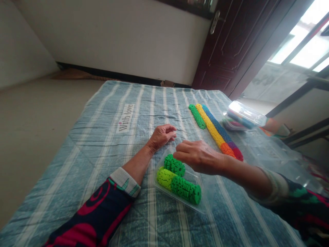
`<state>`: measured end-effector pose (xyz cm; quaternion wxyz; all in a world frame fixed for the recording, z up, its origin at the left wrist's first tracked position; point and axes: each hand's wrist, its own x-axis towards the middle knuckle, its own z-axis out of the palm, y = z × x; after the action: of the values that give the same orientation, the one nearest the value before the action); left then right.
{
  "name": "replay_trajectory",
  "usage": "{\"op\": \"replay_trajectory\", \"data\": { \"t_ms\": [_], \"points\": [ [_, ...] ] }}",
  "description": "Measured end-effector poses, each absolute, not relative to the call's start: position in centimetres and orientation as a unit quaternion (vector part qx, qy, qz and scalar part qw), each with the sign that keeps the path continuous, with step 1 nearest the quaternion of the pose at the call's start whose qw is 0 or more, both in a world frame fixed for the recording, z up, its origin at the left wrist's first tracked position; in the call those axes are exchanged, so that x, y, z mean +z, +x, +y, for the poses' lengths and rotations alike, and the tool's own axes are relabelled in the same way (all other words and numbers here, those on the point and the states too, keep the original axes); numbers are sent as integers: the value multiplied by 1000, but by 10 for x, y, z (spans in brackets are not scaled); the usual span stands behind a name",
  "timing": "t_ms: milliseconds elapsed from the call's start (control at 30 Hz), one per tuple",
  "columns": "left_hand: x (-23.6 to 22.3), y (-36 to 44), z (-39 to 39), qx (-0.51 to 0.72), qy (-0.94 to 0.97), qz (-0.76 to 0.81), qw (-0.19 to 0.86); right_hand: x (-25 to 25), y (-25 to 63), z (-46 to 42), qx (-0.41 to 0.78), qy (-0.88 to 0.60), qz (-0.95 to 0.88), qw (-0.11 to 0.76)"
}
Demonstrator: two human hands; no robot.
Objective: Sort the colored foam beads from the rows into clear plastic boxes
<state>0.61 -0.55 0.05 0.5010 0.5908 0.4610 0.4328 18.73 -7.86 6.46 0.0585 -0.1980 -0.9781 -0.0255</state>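
Note:
My left hand (161,136) rests on the blue striped bedspread (102,161) with its fingers curled, holding nothing. My right hand (197,156) hangs over the upper edge of a transparent plastic tray (191,204), its fingers bunched together. Whether they pinch something small is hidden. In the tray lie a short dark green stack of discs (174,165) and a longer lime and green disc rod (178,184). Beyond my right hand lie a green disc rod (197,116), a yellow and orange rod (210,130), and a blue, purple and red rod (221,130), side by side.
A transparent lidded box (246,114) holding coloured pieces sits at the bedspread's far right, with a large transparent plastic sheet or lid (272,154) next to it. The bed's left edge meets a bare floor. A dark wooden door (218,51) stands behind.

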Motion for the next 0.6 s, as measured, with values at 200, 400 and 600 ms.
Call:
{"op": "replay_trajectory", "data": {
  "t_ms": [200,400,600],
  "points": [
    [0,6,-4,433,587,459,508,53,199,-90,-41,-242,-967,65],
    [2,4,-6,431,588,458,509,35,186,-90,-35,-280,-957,64],
    [4,2,-8,414,602,435,527,28,184,-87,-22,-297,-951,80]
  ]
}}
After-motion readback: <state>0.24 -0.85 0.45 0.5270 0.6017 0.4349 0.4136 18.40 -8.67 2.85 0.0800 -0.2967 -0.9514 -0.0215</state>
